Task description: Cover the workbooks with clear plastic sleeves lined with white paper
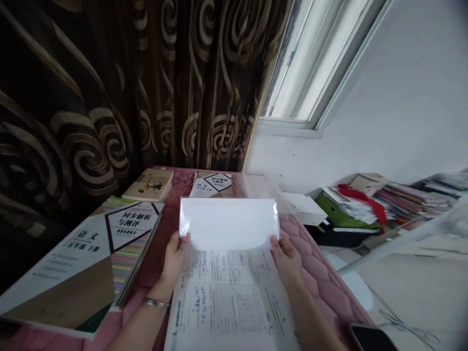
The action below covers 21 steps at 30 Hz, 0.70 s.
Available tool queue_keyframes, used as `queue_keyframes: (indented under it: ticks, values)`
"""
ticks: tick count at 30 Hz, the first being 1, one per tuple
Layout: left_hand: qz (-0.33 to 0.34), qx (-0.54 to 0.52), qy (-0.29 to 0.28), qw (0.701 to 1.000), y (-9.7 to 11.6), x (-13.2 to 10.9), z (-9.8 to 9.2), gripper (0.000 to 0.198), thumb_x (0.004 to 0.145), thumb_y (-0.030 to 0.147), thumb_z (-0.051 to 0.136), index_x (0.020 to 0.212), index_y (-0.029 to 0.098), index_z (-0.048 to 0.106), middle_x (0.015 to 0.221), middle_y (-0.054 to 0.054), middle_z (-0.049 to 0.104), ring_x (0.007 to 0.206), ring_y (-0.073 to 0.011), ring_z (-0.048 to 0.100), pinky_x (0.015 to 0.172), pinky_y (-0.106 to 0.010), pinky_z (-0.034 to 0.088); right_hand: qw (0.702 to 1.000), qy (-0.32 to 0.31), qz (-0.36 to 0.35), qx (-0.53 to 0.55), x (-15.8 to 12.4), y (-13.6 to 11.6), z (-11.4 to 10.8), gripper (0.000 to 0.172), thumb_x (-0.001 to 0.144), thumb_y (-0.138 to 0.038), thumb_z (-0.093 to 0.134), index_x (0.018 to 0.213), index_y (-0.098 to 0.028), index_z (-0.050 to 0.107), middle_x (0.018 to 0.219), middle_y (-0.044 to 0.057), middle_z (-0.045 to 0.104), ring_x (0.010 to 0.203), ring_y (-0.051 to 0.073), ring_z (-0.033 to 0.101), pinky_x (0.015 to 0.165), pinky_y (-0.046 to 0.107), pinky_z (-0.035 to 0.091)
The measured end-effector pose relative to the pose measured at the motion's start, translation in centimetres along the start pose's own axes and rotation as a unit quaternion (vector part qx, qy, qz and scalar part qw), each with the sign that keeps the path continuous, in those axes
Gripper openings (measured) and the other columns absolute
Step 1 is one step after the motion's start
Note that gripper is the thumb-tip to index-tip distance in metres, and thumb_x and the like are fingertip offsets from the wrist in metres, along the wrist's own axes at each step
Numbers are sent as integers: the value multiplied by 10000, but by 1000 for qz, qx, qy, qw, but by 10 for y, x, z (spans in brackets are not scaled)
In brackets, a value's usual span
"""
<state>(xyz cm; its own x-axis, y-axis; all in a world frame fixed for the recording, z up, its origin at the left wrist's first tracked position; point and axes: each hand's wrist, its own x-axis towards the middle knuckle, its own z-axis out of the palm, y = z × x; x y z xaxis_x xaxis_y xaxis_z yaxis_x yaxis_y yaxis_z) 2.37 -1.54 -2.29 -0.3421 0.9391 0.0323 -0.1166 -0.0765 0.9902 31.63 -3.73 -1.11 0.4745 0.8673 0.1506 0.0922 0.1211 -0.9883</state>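
Left hand (174, 258) and right hand (287, 259) pinch the side edges of a clear plastic sleeve (228, 224) holding white paper: thumbs on top, fingers curled under, partly closed. Sleeve sits mid-table, overlapping the far end of a printed worksheet (228, 304), on a pink quilted cover (321, 278). Large workbook (80, 258) lies left, second workbook (211, 185) far, small paperback (148, 185) far left. Phone (371, 339) near right.

Dim daylight from the window (292, 63) glares on the plastic sleeve (228, 224), and the edges warp and blur.
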Motion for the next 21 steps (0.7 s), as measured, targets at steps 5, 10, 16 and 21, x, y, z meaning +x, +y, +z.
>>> queue_keyframes:
  ticks: [5, 10, 16, 21]
  values:
    - [49, 51, -10, 997, -5, 2, -2, 312, 719, 474, 678, 802, 176, 637, 700, -4, 643, 676, -166, 569, 625, -259, 460, 999, 7, -2, -40, 0, 1, 0, 362, 744, -609, 632, 676, -263, 549, 575, -21, 575, 519, 182, 486, 455, 302, 373]
    - [48, 43, -23, 998, -8, 2, -1, 368, 750, 520, 656, 856, 169, 633, 743, -15, 655, 704, -167, 588, 634, -255, 467, 998, -19, 22, 58, -1, 2, 0, 325, 705, -555, 702, 752, -258, 579, 650, -17, 618, 555, 184, 523, 503, 304, 426]
    - [28, 25, -29, 999, -1, 0, -1, 383, 741, 541, 655, 849, 174, 627, 758, -15, 662, 709, -170, 589, 652, -268, 475, 999, -30, 11, 43, -1, 2, 1, 295, 709, -544, 693, 721, -272, 578, 624, -15, 602, 562, 193, 519, 503, 314, 431]
    - [31, 51, -16, 998, 3, 1, -2, 363, 684, 520, 684, 742, 169, 616, 678, -1, 638, 667, -159, 565, 620, -251, 449, 1000, -14, 1, -17, 1, 6, 0, 353, 724, -584, 652, 723, -246, 551, 597, -28, 573, 538, 169, 495, 484, 290, 405]
